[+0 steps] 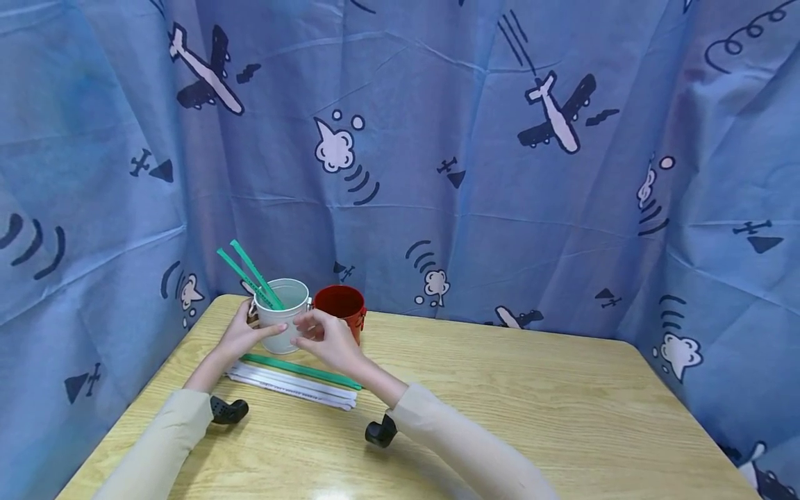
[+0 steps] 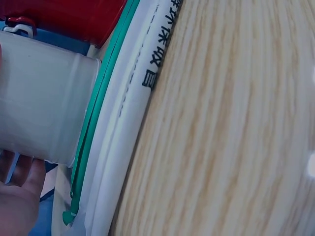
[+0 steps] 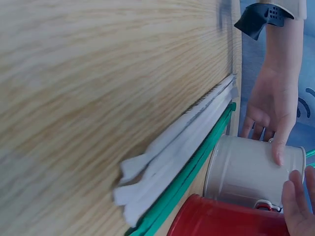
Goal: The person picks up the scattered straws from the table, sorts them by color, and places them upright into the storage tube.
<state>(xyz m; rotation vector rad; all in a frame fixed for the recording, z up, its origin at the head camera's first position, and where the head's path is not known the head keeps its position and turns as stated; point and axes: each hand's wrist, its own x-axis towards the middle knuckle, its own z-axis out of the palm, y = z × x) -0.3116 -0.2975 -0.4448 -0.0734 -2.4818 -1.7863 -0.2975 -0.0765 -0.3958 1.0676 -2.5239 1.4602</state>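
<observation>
A white metal bucket [image 1: 280, 329] stands at the back left of the table, with two green wrapped straws [image 1: 249, 272] leaning out over its left rim. My left hand [image 1: 240, 338] holds the bucket's left side, its thumb lying across the front wall and its fingers round the far side. Close to the bucket's right front is my right hand [image 1: 331, 340], fingers loosely bent with nothing between them. In the right wrist view, the fingertips of this hand [image 3: 297, 201] overlap the bucket wall near its handle joint.
A red bucket [image 1: 340, 301] stands right beside the white one. In front of the buckets lie green wrapped straw material [image 1: 300, 370] and several white paper-wrapped straws [image 1: 290, 387] with dark printing. A patterned blue curtain [image 1: 400, 173] hangs behind the wooden table [image 1: 500, 403].
</observation>
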